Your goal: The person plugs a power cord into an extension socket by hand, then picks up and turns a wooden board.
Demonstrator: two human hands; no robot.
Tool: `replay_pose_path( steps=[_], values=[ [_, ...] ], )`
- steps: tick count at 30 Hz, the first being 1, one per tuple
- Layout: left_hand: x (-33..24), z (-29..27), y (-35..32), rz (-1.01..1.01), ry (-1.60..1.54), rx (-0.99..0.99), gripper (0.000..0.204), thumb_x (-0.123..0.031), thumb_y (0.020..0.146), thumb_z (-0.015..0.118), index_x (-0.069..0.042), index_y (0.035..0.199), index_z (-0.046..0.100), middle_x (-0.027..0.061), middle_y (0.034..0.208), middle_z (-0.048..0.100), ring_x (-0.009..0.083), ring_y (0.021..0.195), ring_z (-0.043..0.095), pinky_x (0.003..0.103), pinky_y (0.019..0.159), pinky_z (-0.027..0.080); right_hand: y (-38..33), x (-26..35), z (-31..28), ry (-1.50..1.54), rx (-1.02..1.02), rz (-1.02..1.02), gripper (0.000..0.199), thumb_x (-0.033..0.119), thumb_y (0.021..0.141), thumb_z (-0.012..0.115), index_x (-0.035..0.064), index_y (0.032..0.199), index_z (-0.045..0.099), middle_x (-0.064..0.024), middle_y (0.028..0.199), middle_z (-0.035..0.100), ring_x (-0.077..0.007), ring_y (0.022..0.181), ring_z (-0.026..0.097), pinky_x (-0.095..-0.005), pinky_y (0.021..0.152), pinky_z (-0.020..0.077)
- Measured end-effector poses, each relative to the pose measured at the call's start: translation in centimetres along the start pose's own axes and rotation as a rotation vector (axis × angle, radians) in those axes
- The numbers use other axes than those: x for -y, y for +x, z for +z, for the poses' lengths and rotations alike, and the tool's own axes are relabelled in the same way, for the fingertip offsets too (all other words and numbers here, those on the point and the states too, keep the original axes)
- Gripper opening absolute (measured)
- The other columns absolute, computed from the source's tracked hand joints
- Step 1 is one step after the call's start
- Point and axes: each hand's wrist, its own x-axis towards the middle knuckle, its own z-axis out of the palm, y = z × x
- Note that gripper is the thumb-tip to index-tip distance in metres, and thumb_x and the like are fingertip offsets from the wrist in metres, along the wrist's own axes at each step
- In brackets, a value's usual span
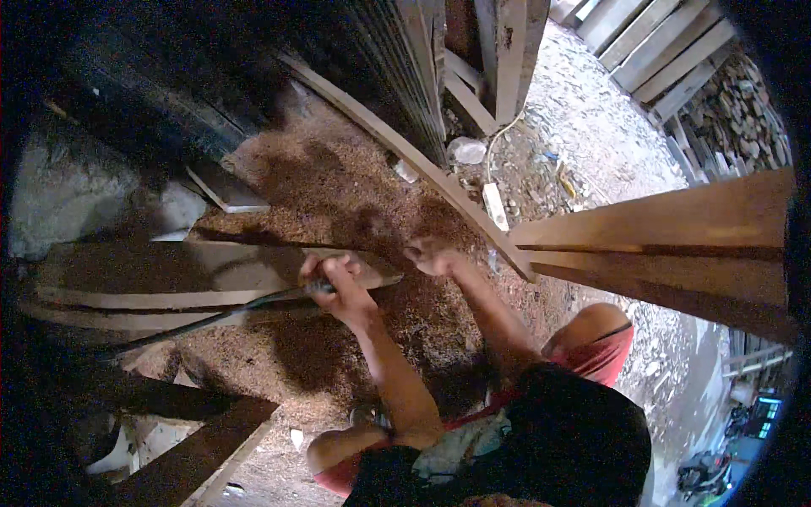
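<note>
My left hand (pixel 336 286) is closed round the dark end of a black cable (pixel 241 308), which runs off to the lower left. Whether a tool body is joined to it inside my fist is hidden. Beneath and beside that hand lies a thick wooden board (pixel 169 269) with a tapered, rounded end, resting flat near the ground. My right hand (pixel 435 258) hovers just past the board's tip, over the sawdust. Its fingers look bent but are smeared and dim, so I can make out nothing held there.
Brown sawdust and shavings (pixel 321 177) cover the ground. A long wooden strip (pixel 405 156) slants across the far side. Upright planks (pixel 659 211) stand at the right. A white power strip (pixel 495 205) lies behind the strip. Dark timber pieces (pixel 203 448) stand at lower left.
</note>
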Motion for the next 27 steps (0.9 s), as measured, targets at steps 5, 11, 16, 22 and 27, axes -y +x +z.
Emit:
replay_pose_path(
  steps=[5,11,16,22,27],
  values=[
    [-2.7,1.3,-0.7,0.165,-0.167,-0.103,0.054,-0.052,0.099,0.036,-0.004,0.124,0.038,0.0115,0.084,0.059,0.0202,0.076,0.055,0.035,0.072,0.046,4.8,-13.8,5.5,-0.251,-0.183,0.427,0.030,0.023,0.081,0.064,0.0075,0.106,0.063,-0.0147,0.105,0.065,-0.0313,0.099,0.058,-0.0426,0.087,0.0471],
    [-3.0,-0.7,0.0,0.194,0.060,-0.103,0.057,-0.056,0.099,0.029,-0.004,0.119,0.044,0.0112,0.084,0.059,0.0199,0.076,0.055,0.036,0.072,0.047,6.8,-22.1,10.1,-0.492,-0.427,0.657,0.030,0.020,0.083,0.061,0.0079,0.110,0.064,-0.0143,0.108,0.064,-0.0347,0.102,0.057,-0.0474,0.086,0.0473],
    [-2.4,1.5,-1.1,0.197,0.110,-0.048,0.055,-0.053,0.100,0.032,-0.003,0.117,0.046,0.0112,0.082,0.059,0.0216,0.077,0.057,0.036,0.074,0.046,4.3,-26.6,13.1,-0.897,-0.904,0.609,0.030,0.021,0.084,0.059,0.0076,0.110,0.065,-0.0145,0.108,0.064,-0.0368,0.102,0.057,-0.0499,0.084,0.0478],
    [-2.5,1.3,-0.9,0.160,0.030,-0.016,0.054,-0.051,0.099,0.037,-0.002,0.117,0.048,0.0107,0.083,0.061,0.0215,0.080,0.058,0.037,0.075,0.046,1.6,-17.3,14.1,0.000,-0.568,0.719,0.036,0.036,0.083,0.061,0.0039,0.099,0.066,-0.0178,0.096,0.066,-0.0358,0.091,0.062,-0.0461,0.076,0.0501],
    [-3.2,2.3,-1.8,0.180,-0.050,0.077,0.047,-0.044,0.100,0.040,-0.001,0.116,0.049,0.0100,0.082,0.061,0.0202,0.080,0.057,0.037,0.077,0.045,-2.2,-15.0,11.7,0.204,-0.608,0.708,0.046,0.047,0.082,0.063,0.0014,0.091,0.067,-0.0199,0.088,0.067,-0.0351,0.084,0.065,-0.0435,0.070,0.0517]
  ],
)
